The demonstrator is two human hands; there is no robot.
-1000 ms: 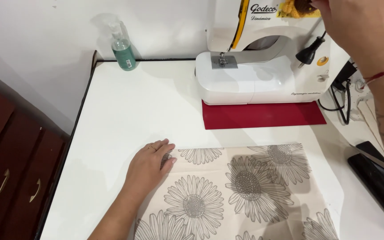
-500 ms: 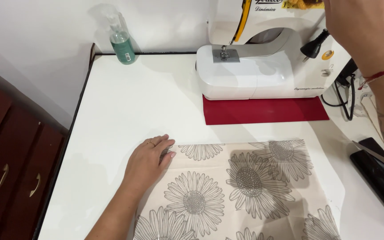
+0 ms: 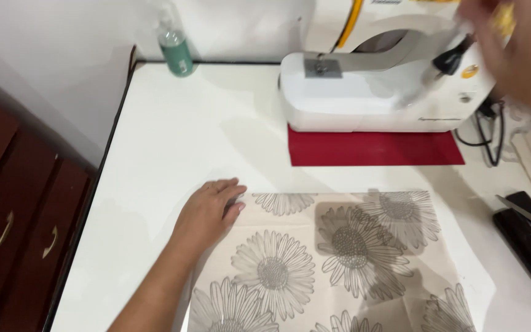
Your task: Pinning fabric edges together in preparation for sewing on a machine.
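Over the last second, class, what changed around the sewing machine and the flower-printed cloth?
The right hand, raised by the white sewing machine, has come lower across its right end and is blurred with motion. The left hand stays flat on the corner of the beige flower-printed cloth. Cloth, red mat and green spray bottle are unmoved.

My right hand, 1 s ago up at the top of the sewing machine, now sits lower and blurs across its right end. My view tilts down a bit: the machine and spray bottle ride higher, more flower-print fabric shows.
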